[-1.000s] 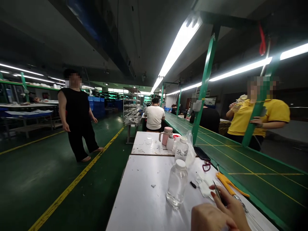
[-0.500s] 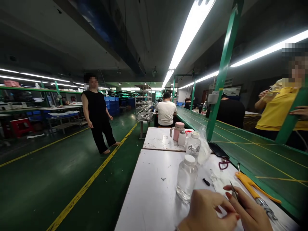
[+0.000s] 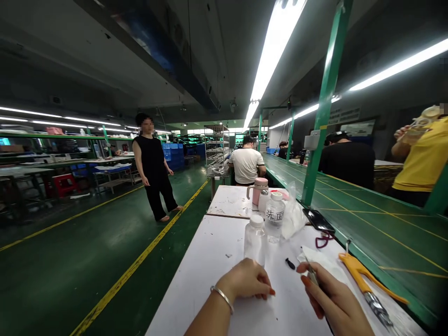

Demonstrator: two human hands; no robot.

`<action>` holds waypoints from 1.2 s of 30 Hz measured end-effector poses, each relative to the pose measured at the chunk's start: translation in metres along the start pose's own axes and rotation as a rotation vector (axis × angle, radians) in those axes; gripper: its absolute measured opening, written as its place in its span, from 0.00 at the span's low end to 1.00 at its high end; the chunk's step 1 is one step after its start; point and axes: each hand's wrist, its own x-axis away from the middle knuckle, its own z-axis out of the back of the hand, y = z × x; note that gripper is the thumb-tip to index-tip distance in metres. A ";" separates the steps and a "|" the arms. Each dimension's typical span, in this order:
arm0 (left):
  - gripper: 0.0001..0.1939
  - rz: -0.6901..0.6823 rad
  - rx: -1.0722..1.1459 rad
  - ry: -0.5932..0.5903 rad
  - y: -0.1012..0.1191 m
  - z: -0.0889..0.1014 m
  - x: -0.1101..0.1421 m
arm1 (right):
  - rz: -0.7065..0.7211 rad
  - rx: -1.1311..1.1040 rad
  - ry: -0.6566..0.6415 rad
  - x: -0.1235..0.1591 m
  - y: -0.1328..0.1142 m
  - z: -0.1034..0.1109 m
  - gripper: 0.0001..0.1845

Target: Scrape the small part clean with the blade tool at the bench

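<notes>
My right hand is closed in a pinch on thin metal tweezers, their tip pointing up over the white table. My left hand, a silver bangle on its wrist, rests on the table with its fingers curled and tips pressed together; what it holds, if anything, is hidden. A clear plastic bottle stands just beyond my left hand. A small black part lies between my hands, and a crumpled white cloth lies behind the tweezers.
A labelled bottle, a pink mug, a plastic bag, a black phone and orange-handled pliers lie further along. A green conveyor runs on the right. People sit and stand nearby; one stands in the aisle.
The view has tipped down and swung right. My left hand has moved left, away from the right hand, and now rests on the table in front of the clear bottle.
</notes>
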 end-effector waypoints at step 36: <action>0.13 -0.249 1.461 0.303 0.052 -0.043 0.021 | 0.143 -0.197 -0.203 -0.020 -0.010 -0.021 0.10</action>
